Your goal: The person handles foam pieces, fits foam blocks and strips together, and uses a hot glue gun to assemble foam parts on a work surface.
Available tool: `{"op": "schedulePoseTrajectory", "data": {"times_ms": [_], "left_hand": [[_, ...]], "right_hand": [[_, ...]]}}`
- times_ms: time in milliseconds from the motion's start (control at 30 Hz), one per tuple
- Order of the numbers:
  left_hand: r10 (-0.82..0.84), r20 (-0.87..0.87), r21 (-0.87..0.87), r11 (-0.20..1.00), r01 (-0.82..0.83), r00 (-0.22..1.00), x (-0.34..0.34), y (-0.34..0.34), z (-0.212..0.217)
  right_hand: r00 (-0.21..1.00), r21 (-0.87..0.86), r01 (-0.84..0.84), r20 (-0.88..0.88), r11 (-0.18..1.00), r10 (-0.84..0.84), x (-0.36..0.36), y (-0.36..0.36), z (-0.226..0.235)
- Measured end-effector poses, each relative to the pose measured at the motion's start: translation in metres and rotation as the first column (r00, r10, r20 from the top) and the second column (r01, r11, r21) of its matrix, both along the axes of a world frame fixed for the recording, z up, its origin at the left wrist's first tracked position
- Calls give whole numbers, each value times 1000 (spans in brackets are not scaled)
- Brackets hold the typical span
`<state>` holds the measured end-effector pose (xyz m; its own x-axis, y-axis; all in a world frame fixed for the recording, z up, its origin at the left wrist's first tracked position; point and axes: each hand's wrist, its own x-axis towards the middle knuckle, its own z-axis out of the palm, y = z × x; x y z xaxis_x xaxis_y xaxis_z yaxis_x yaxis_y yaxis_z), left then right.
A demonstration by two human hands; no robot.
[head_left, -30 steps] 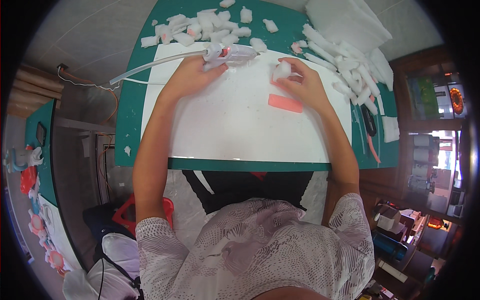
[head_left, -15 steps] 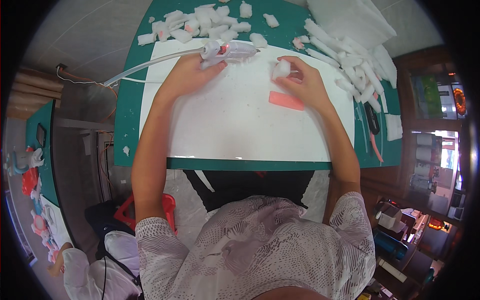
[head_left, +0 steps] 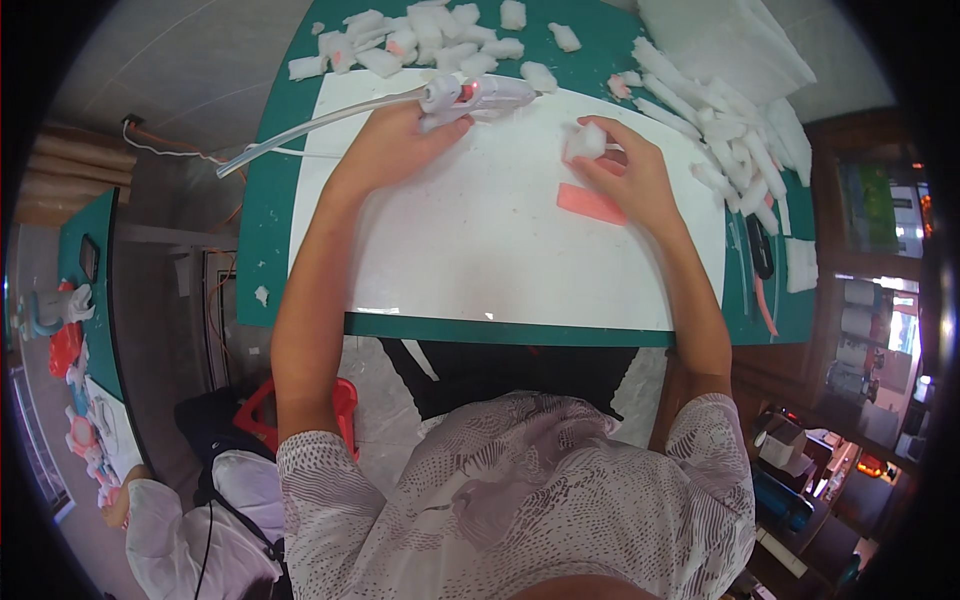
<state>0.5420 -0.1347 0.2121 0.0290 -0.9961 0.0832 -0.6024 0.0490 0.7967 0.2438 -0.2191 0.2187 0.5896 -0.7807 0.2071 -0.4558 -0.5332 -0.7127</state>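
Note:
My left hand (head_left: 395, 150) is closed round the handle of a white hot glue gun (head_left: 492, 95), which lies over the far part of a white sheet (head_left: 480, 250). A long clear glue stick (head_left: 320, 125) sticks out of its back, and its nozzle points right. Between the thumb and fingers of my right hand (head_left: 640, 185) is a small white foam piece (head_left: 587, 142), held a little right of the nozzle and apart from it. Just below that hand a flat pink foam strip (head_left: 588, 203) rests on the sheet.
Several white foam chunks (head_left: 430, 30) lie along the far edge of the green table (head_left: 270, 250). Long foam strips (head_left: 740, 150) are heaped at the right, beside a black-handled tool (head_left: 762, 250). Another person (head_left: 190, 530) sits at the lower left, near a red stool (head_left: 345, 410).
The whole view has shifted slightly, so table and hands appear a little further right. Both hands keep hold of the same things, with little movement against the table.

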Motion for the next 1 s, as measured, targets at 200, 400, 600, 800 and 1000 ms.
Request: {"op": "schedulePoseTrajectory", "data": {"times_ms": [200,400,600,800,1000], "left_hand": [[17,2,38,999,-17,1000,1,-1,3],[4,-8,52,999,-3,1000,3,-2,3],[-28,-35,-60,998,26,999,4,-4,-7],[24,19,13,1000,-25,1000,-2,-3,0],[42,24,46,998,-43,999,2,-5,-1]], "right_hand": [[997,7,36,-67,999,-35,6,3,6],[998,-6,29,-59,1000,-29,5,4,4],[995,2,28,-95,1000,-28,1,9,10],[983,-58,0,-184,998,-11,-5,12,15],[992,-93,-13,-129,996,1,-14,16,26]]}}
